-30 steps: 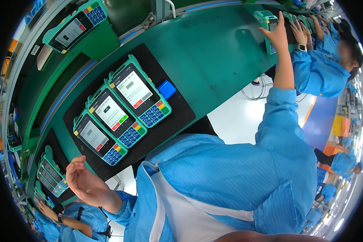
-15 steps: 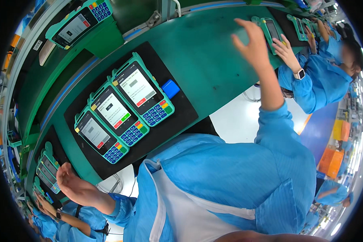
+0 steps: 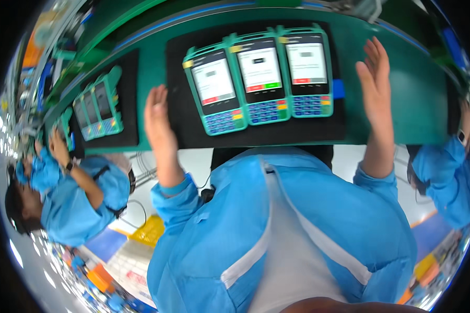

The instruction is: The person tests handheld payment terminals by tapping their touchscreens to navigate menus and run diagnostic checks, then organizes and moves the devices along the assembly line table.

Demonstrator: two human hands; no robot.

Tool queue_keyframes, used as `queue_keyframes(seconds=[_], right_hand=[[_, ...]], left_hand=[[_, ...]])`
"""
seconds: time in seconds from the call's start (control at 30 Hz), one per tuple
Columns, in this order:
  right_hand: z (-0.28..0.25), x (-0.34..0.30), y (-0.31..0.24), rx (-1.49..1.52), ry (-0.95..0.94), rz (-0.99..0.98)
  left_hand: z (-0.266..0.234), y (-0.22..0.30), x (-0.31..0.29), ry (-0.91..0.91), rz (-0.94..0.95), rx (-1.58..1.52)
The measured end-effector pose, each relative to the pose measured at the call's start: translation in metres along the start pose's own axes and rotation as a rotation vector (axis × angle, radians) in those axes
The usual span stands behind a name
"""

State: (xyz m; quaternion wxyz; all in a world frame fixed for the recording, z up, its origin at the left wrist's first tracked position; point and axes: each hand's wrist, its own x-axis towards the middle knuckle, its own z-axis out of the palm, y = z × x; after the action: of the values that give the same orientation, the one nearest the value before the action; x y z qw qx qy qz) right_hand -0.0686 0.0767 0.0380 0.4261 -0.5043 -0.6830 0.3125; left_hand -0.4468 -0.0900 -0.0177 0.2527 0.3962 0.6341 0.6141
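Note:
Three teal card payment terminals lie side by side on a black mat [image 3: 297,134], their screens lit and keypads toward me. The left terminal [image 3: 214,86] shows a red button on its screen, the middle terminal [image 3: 259,75] a red and a green one, and the right terminal [image 3: 307,65] a red one. My left hand [image 3: 159,120] is raised beside the mat's left edge, fingers extended and holding nothing. To the right of the mat, my right hand [image 3: 377,78] is up over the green bench, fingers apart and free of any object. A blue block [image 3: 339,88] shows beside the right terminal.
Farther left, more terminals [image 3: 96,107] stand on another black mat [image 3: 130,99]. A co-worker [image 3: 83,193] sits at my left and another [image 3: 444,167] at my right, both in blue. Rails and a metal fitting [image 3: 368,9] run along the green bench's [image 3: 412,94] far side.
My view has swung, bringing the three terminals in front of me. My right hand has come back from near the right-hand co-worker's terminal, and both hands now flank the mat.

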Motion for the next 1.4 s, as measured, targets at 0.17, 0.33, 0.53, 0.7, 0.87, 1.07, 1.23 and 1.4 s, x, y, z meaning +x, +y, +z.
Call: queue_keyframes(seconds=[0.17,0.33,0.53,0.7,0.87,1.07,1.23,1.4], right_hand=[[0.004,-0.015,-0.003,0.164,-0.165,-0.028],[0.036,-0.028,-0.025,-0.091,-0.282,-0.159],[0.063,-0.028,-0.050,-0.441,-0.161,-0.182],[0.068,-0.028,-0.053,-0.616,-0.105,-0.201],[0.059,-0.031,-0.063,-0.540,-0.033,-0.511],[0.085,-0.053,-0.080,-0.299,-0.297,-0.685],[0.103,-0.056,-0.086,-0.300,-0.387,-0.736],[0.112,-0.059,-0.093,-0.388,-0.432,-0.727]], left_hand=[[0.031,0.031,-0.005,-0.126,0.120,0.121],[0.069,0.045,-0.010,-0.233,0.120,0.021],[0.084,0.065,-0.011,-0.174,0.244,0.262],[0.038,0.142,-0.032,-0.120,0.629,0.190],[-0.012,0.203,-0.047,-0.191,1.171,-0.004],[-0.016,0.204,-0.047,-0.181,1.145,-0.058],[-0.021,0.202,-0.047,-0.174,1.125,-0.070],[-0.027,0.204,-0.043,-0.186,1.170,-0.123]])
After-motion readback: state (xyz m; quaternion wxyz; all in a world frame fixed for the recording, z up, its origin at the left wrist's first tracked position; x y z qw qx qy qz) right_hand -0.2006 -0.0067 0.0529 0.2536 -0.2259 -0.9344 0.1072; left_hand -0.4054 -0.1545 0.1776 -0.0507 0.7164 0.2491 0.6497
